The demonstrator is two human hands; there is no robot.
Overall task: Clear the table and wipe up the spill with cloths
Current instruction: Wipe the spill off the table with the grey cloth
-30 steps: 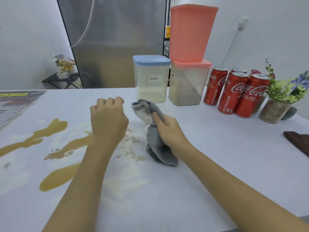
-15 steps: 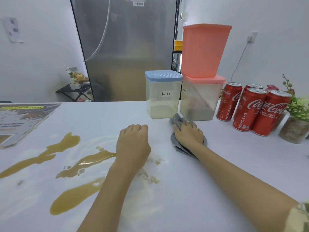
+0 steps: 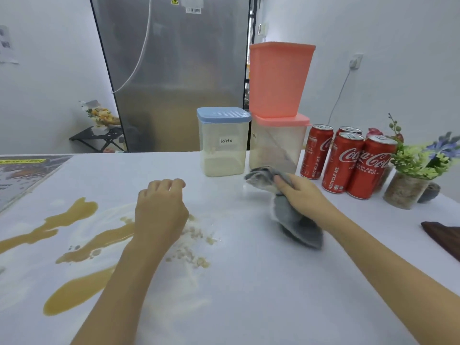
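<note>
**Grey cloth gripped beside the spill on the white surface**

Head view: a crumpled grey cloth (image 3: 288,215) lies bunched on the white surface (image 3: 249,295), its far end lifted and folded over, just in front of the pink-lidded container (image 3: 276,143). The right hand (image 3: 303,192) grips it, fingers (image 3: 282,181) curled over the upper fold. The left hand (image 3: 161,210) hovers or rests above the mess with its fingers curled in, holding nothing that shows.

The spill (image 3: 72,247) spreads in amber-brown pools over the left half of the surface, with pale powder smears around it and damp crumbs (image 3: 194,245) just right of the left wrist.

Along the far edge stand a blue-lidded container (image 3: 222,143) labelled "latte", the pink-lidded one with an upturned pink tub (image 3: 280,78) on top, then four red cola cans (image 3: 348,160) and a small potted plant (image 3: 408,175). A dark cloth (image 3: 445,237) lies at the right edge, a printed mat (image 3: 22,173) at the far left. Bare surface lies open near the camera and between cloth and crumbs.
</note>
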